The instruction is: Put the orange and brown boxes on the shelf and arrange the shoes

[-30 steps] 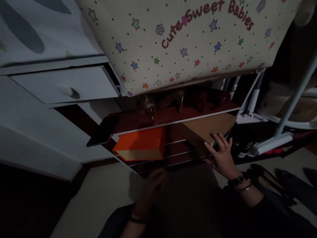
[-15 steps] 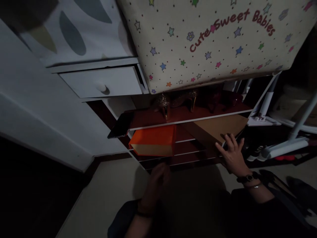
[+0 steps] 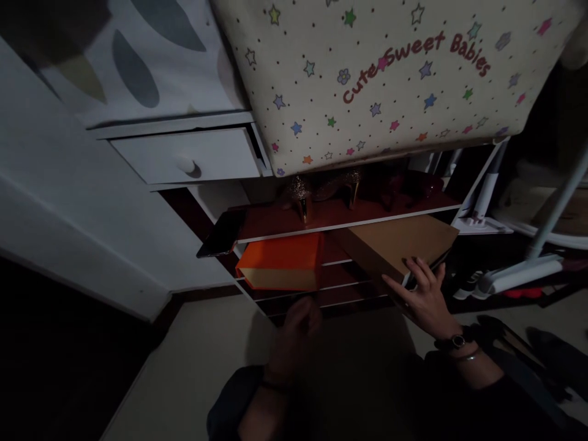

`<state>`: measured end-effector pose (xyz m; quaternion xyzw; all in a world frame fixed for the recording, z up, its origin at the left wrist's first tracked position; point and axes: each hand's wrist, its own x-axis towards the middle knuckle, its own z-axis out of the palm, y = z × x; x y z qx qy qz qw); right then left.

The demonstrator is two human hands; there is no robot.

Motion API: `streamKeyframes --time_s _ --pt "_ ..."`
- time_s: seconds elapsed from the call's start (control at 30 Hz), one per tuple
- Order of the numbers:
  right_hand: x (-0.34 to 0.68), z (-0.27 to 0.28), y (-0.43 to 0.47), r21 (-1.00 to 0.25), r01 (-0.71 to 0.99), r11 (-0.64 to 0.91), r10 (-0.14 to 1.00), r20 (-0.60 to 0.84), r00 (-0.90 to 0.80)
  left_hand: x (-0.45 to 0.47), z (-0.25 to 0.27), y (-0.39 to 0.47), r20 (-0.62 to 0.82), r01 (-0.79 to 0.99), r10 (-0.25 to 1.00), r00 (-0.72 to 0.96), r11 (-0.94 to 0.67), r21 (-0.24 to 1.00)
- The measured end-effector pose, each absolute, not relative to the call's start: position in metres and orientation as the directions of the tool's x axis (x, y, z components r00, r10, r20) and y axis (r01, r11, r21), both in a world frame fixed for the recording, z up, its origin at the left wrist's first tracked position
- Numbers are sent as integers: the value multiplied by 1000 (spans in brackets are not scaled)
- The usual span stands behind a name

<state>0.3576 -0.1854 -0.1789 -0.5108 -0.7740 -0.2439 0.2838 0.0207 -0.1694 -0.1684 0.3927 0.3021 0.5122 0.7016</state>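
Observation:
My right hand (image 3: 425, 300) grips the front corner of a brown cardboard box (image 3: 404, 239), thumb on the near side and fingers over the top edge. The box sits at a slant, partly out of the shelf (image 3: 275, 228). In deep shadow, my left hand (image 3: 301, 318) hovers below an orange box (image 3: 280, 260) with its fingers curled in; I see nothing in it. That orange box lies to the left, sticking out a little from the same shelf level.
Glittery high heels (image 3: 301, 199) and dark red shoes (image 3: 425, 184) stand on the upper shelf board. A phone (image 3: 223, 233) rests at its left end. A white drawer (image 3: 184, 156) and a star-printed cover (image 3: 390, 79) are above. More shoes (image 3: 468, 285) are at right.
The brown box has come slightly outward and to the left with my right hand on it. My left hand has shifted slightly right, still curled. The whole view has moved a little.

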Motion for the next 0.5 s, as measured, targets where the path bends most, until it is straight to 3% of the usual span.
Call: streamKeyframes --time_s 0.5 --pt "361 -186 -273 52 882 469 603 710 -363 94 -208 -145 -265 -483 876 404 450 751"
